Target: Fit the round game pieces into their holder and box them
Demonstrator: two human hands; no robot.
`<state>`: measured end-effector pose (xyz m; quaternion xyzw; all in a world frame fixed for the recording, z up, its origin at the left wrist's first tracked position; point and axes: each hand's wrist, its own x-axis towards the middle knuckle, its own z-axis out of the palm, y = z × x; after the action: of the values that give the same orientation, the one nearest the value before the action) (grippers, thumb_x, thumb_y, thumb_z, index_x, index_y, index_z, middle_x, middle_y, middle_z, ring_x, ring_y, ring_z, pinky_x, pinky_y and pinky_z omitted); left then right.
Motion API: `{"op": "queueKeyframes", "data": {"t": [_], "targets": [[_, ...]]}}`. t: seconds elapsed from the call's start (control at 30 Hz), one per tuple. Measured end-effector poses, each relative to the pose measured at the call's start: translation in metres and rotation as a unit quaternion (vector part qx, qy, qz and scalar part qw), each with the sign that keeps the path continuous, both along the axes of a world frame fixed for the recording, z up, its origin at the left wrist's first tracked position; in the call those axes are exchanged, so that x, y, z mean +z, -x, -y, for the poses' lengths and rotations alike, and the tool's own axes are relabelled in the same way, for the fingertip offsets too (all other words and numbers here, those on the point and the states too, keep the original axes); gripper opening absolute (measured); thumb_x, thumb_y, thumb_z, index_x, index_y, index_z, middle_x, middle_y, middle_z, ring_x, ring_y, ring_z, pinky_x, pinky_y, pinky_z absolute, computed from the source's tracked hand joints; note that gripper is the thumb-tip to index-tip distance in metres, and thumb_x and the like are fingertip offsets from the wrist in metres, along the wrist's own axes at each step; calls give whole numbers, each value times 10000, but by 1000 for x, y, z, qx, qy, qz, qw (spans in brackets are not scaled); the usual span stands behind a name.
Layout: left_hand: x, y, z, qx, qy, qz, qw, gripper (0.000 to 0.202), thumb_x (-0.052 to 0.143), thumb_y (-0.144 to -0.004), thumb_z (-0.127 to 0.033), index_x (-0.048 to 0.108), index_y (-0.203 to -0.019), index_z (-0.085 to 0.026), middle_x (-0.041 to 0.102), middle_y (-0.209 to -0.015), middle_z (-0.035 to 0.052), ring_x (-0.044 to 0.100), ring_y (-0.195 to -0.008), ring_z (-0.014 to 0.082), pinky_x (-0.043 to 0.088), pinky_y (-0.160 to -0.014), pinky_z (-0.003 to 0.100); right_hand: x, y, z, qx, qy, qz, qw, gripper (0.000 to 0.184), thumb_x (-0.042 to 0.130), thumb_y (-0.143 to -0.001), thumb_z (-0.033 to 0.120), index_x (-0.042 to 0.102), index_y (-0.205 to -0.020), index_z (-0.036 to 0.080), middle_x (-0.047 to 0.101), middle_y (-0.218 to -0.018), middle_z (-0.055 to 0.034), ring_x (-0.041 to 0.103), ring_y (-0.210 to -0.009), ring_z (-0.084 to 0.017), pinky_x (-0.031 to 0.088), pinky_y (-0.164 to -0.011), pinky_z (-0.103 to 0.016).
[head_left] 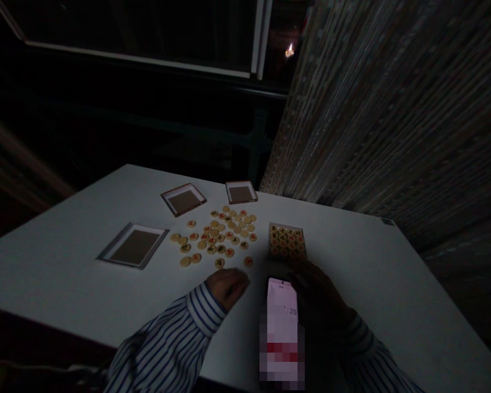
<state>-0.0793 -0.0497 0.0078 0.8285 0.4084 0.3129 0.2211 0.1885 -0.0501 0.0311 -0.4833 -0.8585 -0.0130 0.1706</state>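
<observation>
Round wooden Chinese chess pieces with red and black characters, some face down, lie scattered on the white table. Just in front of them my left hand is curled closed; what it holds, if anything, is hidden. To the right, a small open box holds rows of these pieces, characters up. My right hand is in deep shadow, its fingers stretched out at the near edge of the box. A lit phone lies between my hands, beside the right one.
Three shallow trays or lids stand on the table: a grey-edged one at left and two brown-edged ones, a tilted one and a smaller one, behind the pieces. A string curtain hangs past the far right edge.
</observation>
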Motion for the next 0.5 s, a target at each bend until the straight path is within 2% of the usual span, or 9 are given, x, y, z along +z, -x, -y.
{"op": "queueKeyframes", "data": {"t": [0.13, 0.27, 0.4, 0.5], "targets": [[-4, 0, 0, -3, -10, 6, 1000, 242, 403, -861, -250, 634, -865, -179, 682, -844, 68, 619, -791, 159, 486, -740, 299, -21, -3, -6, 26, 3, -33, 999, 322, 355, -890, 224, 561, -1138, 214, 627, -1105, -106, 577, -1043, -216, 488, -874, -392], [-3, 2, 0, 3, -4, -2, 1000, 239, 401, -868, -244, 631, -888, -183, 684, -881, 65, 625, -809, 158, 485, -758, 295, -36, -8, -8, -3, 38, -77, 996, 331, 358, -885, 244, 530, -1166, 217, 631, -1088, -111, 592, -1018, -223, 510, -845, -398], [-2, 2, 0, 5, -2, -14, 1000, 291, 374, -892, -288, 640, -901, -171, 683, -894, 78, 629, -819, 168, 486, -775, 306, -37, -9, -8, -28, 49, -80, 995, 326, 357, -879, 248, 553, -1138, 219, 644, -1056, -112, 603, -992, -237, 512, -836, -417], [-2, 2, 0, 3, -5, -22, 1000, 301, 370, -896, -293, 642, -903, -164, 684, -873, 76, 631, -814, 171, 488, -768, 308, -35, -7, -8, -20, 48, -77, 996, 328, 355, -874, 249, 573, -1119, 230, 652, -1043, -98, 611, -973, -229, 520, -818, -403]]}}
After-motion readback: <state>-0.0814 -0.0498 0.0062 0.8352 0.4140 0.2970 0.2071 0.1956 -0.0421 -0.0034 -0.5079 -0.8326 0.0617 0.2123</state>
